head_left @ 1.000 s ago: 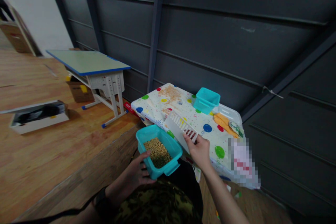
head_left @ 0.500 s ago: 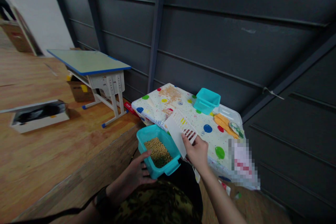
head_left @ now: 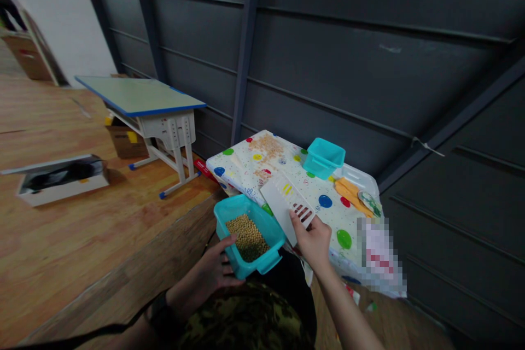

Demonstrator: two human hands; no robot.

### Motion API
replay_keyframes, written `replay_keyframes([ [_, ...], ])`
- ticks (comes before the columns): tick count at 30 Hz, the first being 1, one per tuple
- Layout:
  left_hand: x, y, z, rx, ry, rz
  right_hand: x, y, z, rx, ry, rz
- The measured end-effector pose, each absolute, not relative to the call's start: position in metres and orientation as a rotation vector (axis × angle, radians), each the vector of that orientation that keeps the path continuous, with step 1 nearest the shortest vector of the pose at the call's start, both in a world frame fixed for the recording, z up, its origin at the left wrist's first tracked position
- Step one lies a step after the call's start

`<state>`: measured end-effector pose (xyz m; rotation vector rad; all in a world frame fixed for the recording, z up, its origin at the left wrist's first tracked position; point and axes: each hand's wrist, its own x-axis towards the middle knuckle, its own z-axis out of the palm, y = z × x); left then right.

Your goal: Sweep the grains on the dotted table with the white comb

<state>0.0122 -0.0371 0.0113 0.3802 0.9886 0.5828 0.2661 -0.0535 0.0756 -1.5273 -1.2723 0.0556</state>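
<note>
head | left hand [head_left: 215, 270] grips teal bean-filled tub [head_left: 249, 235] | right hand [head_left: 314, 240] pinches white slotted scraper [head_left: 287, 205]

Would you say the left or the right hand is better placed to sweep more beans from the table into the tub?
Probably the right hand: it holds the white scraper over the table, while the left hand holds the tub.

A blue-edged desk [head_left: 141, 97] stands beside a cardboard box [head_left: 125, 142].

left hand [head_left: 215, 270] cupped with thumb up, right hand [head_left: 314, 240] closed in grip
</note>
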Motion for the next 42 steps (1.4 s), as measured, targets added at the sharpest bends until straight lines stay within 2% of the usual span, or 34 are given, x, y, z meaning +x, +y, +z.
replay_keyframes([
  [7,0.011,-0.036,0.006,0.398,0.976,0.582,0.289,-0.035,0.077,-1.524,-1.253,0.292],
  [20,0.006,-0.039,0.006,0.395,0.904,0.609,0.377,0.05,0.065,-1.466,-1.02,0.549],
  [32,0.004,-0.039,0.0,0.375,0.844,0.625,0.406,0.084,0.079,-1.492,-1.036,0.233],
  [42,0.004,-0.039,0.003,0.367,0.884,0.629,0.384,0.093,0.059,-1.462,-0.844,0.292],
])
